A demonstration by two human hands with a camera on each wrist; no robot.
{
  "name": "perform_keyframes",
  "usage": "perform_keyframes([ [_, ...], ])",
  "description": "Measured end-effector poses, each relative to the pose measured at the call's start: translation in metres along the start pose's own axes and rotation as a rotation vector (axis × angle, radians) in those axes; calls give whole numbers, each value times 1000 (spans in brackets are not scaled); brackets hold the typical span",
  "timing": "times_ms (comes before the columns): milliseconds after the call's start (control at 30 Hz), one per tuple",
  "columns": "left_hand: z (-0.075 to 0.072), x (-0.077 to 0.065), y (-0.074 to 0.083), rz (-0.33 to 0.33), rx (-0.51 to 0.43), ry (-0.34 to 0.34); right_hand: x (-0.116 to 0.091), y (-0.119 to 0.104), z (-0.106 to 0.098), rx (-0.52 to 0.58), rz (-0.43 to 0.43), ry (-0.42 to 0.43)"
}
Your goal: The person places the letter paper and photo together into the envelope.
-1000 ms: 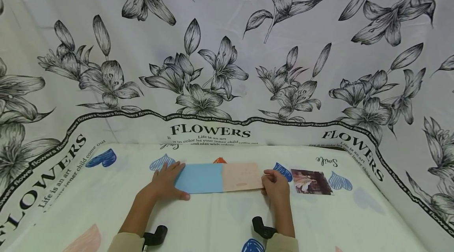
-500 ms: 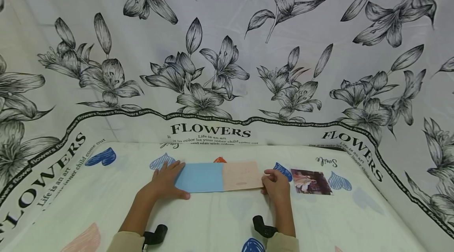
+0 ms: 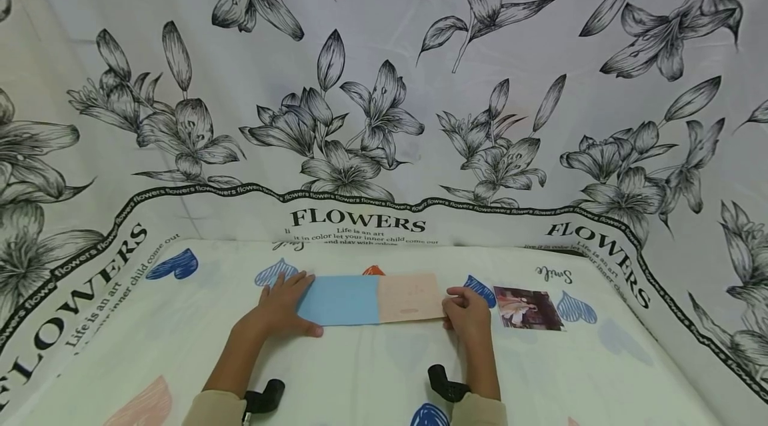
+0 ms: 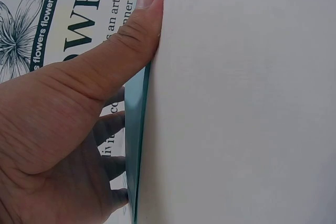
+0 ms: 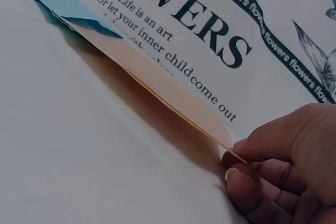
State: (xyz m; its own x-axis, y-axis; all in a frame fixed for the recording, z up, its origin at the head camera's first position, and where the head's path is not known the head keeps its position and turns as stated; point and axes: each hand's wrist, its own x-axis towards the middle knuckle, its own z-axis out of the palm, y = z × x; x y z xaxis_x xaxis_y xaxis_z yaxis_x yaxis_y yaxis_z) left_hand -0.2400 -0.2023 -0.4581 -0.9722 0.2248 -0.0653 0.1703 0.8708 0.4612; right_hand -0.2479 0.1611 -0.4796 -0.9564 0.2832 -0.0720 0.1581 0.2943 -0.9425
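A blue paper piece (image 3: 345, 301) lies crosswise in the head view, its left end gripped by the left hand (image 3: 279, 306). That hand's thumb is at the near edge and its fingers spread toward the far corner. From the blue piece's right end extends a peach paper (image 3: 411, 296) with faint marks; the right wrist view shows it layered along its near edge, with blue paper above and below it where they meet. Thumb and fingers of the right hand (image 5: 283, 161) pinch the peach paper's near right corner. A shadow falls under the papers there.
To the right of the right hand lies a small photo-like picture (image 3: 528, 308). The tabletop's white cloth (image 3: 360, 366) carries printed hearts and words. Behind it hangs a flower-printed curtain (image 3: 384, 166). Black camera mounts (image 3: 264, 396) stick out at both wrists.
Both hands keep their holds in nearly the same places. The peach paper's far edge has risen very slightly, and the head view has shifted a little.
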Motion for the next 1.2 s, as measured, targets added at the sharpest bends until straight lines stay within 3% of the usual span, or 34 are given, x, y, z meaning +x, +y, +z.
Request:
perform_keyframes([
  [1200,3,3,-3,-7,-3,-1,0,-5,0,-93,3,-24],
])
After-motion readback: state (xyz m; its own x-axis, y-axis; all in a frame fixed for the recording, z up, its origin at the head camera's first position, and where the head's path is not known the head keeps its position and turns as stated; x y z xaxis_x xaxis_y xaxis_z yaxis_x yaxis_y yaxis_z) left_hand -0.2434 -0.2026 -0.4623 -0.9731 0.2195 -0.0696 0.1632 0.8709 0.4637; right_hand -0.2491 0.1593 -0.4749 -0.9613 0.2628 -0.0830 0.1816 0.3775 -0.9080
